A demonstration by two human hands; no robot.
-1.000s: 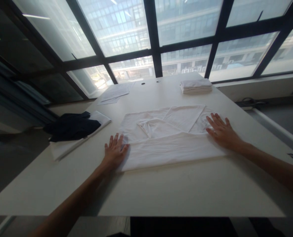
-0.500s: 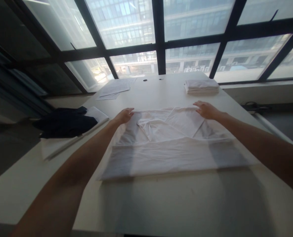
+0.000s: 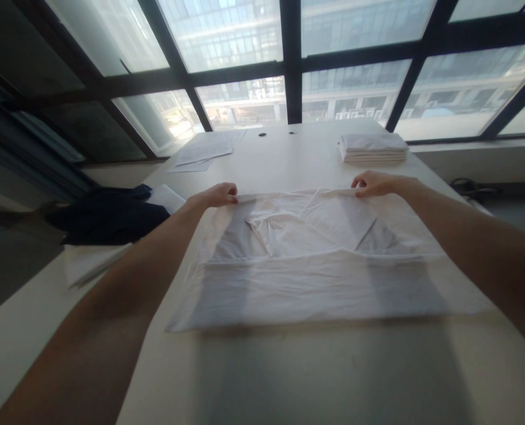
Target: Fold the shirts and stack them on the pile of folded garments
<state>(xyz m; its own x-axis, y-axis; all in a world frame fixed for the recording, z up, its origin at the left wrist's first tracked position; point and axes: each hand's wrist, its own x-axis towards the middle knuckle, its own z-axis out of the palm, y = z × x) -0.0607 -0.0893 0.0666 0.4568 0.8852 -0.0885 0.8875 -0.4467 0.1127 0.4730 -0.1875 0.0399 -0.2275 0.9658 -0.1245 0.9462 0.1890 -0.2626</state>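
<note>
A thin white cloth [image 3: 297, 289] lies spread in front of me, its near part folded over in a wide flat band. Creases and a loose overlapping flap show in its far half. My left hand [image 3: 221, 195] pinches the far edge near its left end, fingers curled. At the right part of that same edge, my right hand [image 3: 371, 183] also has thumb and fingers closed on the fabric. The cloth's near edge rests on the white table [image 3: 289, 378], and shadows of my arms fall across it.
Behind my right hand sits a stack of folded white cloths [image 3: 372, 147]. Sheets of paper [image 3: 204, 150] lie at the back left. Dark blue cloth [image 3: 111, 215] is heaped on white material [image 3: 94, 260] by the left table edge. Framed windows [image 3: 293, 71] stand beyond the table.
The fingers of both hands have curled in and closed on the far edge, where they were straighter before. The view has shifted slightly, and the cloth appears a bit larger.
</note>
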